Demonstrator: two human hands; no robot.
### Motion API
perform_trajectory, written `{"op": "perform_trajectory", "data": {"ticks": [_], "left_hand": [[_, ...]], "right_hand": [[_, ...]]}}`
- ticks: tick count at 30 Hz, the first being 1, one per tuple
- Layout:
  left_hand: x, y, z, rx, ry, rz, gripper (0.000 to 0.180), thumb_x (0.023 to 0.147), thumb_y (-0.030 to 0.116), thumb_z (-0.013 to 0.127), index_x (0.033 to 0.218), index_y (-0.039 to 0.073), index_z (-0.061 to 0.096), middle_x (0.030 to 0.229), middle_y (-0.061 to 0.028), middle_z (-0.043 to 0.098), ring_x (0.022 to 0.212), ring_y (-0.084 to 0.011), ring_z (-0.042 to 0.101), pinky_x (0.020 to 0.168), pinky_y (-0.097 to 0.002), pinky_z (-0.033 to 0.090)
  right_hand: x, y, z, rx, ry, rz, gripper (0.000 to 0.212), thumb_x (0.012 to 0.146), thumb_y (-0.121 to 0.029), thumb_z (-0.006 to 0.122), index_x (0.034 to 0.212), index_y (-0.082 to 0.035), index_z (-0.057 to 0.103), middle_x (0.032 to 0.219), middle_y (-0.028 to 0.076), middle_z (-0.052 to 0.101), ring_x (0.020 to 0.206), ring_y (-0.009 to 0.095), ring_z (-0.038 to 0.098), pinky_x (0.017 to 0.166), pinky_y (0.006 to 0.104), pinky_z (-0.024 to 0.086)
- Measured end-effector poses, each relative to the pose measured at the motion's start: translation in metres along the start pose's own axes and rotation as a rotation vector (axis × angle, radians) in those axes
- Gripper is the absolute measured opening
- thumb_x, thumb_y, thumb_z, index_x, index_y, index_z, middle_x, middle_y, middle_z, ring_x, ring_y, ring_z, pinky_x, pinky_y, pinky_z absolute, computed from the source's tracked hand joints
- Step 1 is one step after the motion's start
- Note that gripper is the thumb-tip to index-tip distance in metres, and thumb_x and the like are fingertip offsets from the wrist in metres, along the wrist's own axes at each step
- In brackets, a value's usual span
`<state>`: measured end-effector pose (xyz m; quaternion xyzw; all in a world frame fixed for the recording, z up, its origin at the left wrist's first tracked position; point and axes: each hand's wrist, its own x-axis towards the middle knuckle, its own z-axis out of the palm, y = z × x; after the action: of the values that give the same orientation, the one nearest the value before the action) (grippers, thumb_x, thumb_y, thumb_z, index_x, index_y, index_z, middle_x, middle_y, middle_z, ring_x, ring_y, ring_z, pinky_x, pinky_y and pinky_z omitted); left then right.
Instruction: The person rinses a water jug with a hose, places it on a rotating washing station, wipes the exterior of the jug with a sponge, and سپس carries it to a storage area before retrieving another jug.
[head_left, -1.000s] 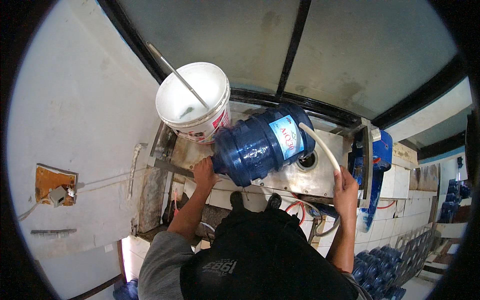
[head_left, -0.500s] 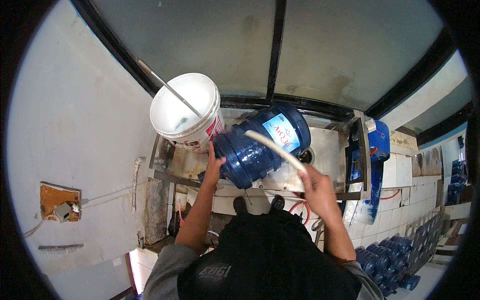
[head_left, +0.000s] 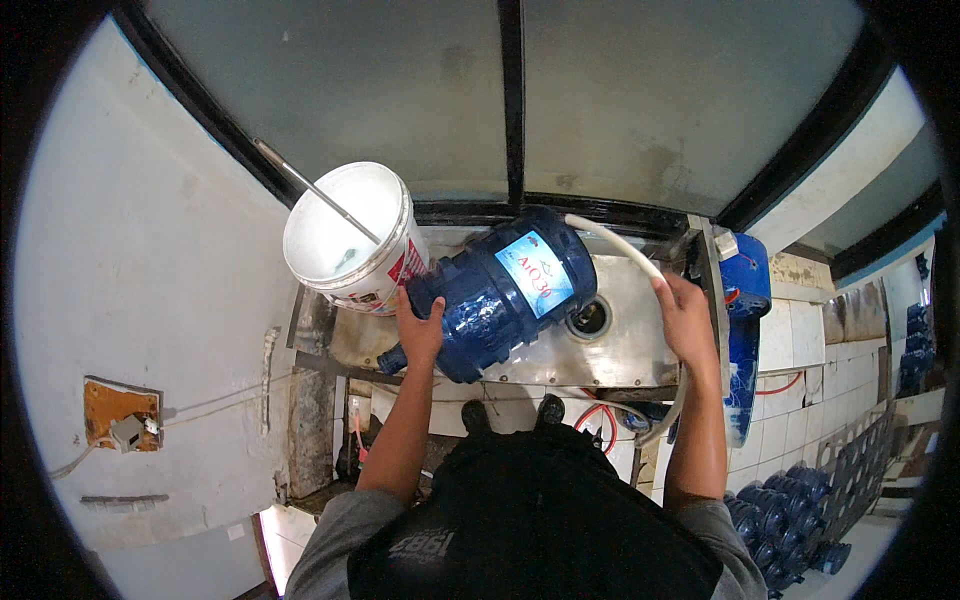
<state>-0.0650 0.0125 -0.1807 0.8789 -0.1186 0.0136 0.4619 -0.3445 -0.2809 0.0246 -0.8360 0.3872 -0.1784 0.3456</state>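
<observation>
A large blue water jug [head_left: 478, 318] with a light blue label lies on its side across the metal sink, its neck toward the lower left. My left hand [head_left: 420, 328] grips it near the shoulder end, thumb and fingers against the plastic. In my right hand [head_left: 688, 320] is a cream-coloured hose [head_left: 615, 240], held a short way from its end. The hose's tip is beside the jug's base at the upper right; whether it touches cannot be made out. Water from the hose is not visible.
A white bucket [head_left: 296, 262] holding a metal-handled tool [head_left: 318, 193] stands left of the jug. The steel sink [head_left: 630, 345] has a round drain [head_left: 588, 318]. Blue plastic containers [head_left: 745, 290] stand to the right, with several blue jugs [head_left: 790, 510] lower right.
My right hand and the hose have moved up and to the right, so the tip passed from the jug's middle to its base. My left hand still holds the jug.
</observation>
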Motion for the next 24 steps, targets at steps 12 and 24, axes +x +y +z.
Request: {"op": "perform_trajectory", "data": {"ticks": [12,24], "left_hand": [[-0.007,0.01,0.014,-0.01,-0.07,0.235,0.092,0.083,0.024,0.082,0.159,0.002,0.035,0.161,-0.025,0.039,0.151,-0.0387,0.036,0.124,-0.0433,0.028],[0.009,0.021,0.027,-0.034,-0.035,0.24,0.08,0.084,0.022,0.081,0.152,0.001,0.045,0.156,-0.025,0.046,0.146,-0.0392,0.042,0.123,-0.0434,0.03]], "right_hand": [[-0.037,0.025,-0.004,0.101,-0.079,0.065,0.041,0.106,-0.035,0.059,0.119,0.003,0.069,0.073,0.014,0.058,0.07,0.016,0.051,0.067,0.0368,0.046],[-0.066,0.052,-0.036,0.078,-0.079,0.16,0.037,0.107,-0.029,0.057,0.116,0.004,0.067,0.082,0.02,0.065,0.074,0.023,0.059,0.071,0.0397,0.049]]}}
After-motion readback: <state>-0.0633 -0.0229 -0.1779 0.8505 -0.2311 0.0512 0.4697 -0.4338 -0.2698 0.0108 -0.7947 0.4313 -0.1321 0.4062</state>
